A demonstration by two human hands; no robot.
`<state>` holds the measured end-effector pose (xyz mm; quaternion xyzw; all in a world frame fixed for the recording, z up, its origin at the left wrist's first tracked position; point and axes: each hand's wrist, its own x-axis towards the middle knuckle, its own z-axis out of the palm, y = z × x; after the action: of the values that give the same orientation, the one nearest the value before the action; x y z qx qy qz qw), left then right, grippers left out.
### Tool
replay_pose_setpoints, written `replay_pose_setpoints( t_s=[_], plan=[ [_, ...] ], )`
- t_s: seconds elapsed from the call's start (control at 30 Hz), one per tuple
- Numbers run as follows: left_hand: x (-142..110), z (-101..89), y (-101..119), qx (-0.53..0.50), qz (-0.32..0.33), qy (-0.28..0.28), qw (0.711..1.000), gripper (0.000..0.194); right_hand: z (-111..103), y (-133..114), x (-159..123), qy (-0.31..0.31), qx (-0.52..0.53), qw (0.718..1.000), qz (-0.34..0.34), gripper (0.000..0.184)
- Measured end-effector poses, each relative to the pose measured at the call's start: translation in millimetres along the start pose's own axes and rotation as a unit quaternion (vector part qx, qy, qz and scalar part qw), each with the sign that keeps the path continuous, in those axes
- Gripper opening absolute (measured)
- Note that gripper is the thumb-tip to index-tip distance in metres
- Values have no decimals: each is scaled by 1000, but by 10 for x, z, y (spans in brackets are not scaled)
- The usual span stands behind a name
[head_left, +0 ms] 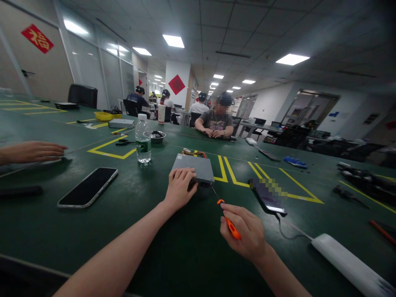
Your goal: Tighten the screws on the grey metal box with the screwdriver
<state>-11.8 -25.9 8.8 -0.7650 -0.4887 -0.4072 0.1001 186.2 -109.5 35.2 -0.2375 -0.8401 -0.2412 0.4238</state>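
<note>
A grey metal power supply unit (202, 167) lies on the green table, its bundle of coloured wires (194, 153) coming out at the far side. My left hand (182, 183) grips its near left part, fingers over the top and thumb against the front face. In my right hand (246, 229) is a screwdriver (232, 227) with an orange handle, the fingers closed around it. Its thin shaft slants up and left, with the tip at the unit's near right corner. Whether the tip sits in a screw is too small to tell.
Left stand a water bottle (143, 142) and a phone (88, 187); another person's hand (34, 152) rests at the left edge. Right lie a cabled phone (267, 196), a white power strip (349, 262) and blue gloves (295, 161). A person (216, 117) sits opposite.
</note>
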Motion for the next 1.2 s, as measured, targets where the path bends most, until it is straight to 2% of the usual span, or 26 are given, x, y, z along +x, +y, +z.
replay_pose_setpoints(
  t_s=[0.37, 0.53, 0.7, 0.77, 0.83, 1.0, 1.2],
  plan=[
    [-7, -2, -8, -3, 1, 5, 1000, 18, 40, 0, -42, -8, -3, 1000, -12, 16],
    [-7, 11, -22, -10, 0, 6, 1000, 18, 38, 23, -76, 5, -28, 1000, 11, 18],
    [-8, 16, -36, -10, 3, 5, 1000, 17, 47, -146, -55, -36, -84, 996, 19, 16],
    [-9, 12, -35, -10, 4, 8, 1000, 17, 47, -272, -14, -70, -141, 986, 48, 11],
    [-10, 6, -31, -10, 6, 11, 1000, 17, 55, -411, 46, -79, -175, 976, 102, 13],
    [-10, 4, -29, -9, 11, 20, 1000, 15, 129, -708, 182, -100, -164, 956, 223, 29],
    [-10, 5, -39, -7, 11, 15, 1000, 16, 127, -726, 110, -89, -197, 939, 266, 32]
  ],
)
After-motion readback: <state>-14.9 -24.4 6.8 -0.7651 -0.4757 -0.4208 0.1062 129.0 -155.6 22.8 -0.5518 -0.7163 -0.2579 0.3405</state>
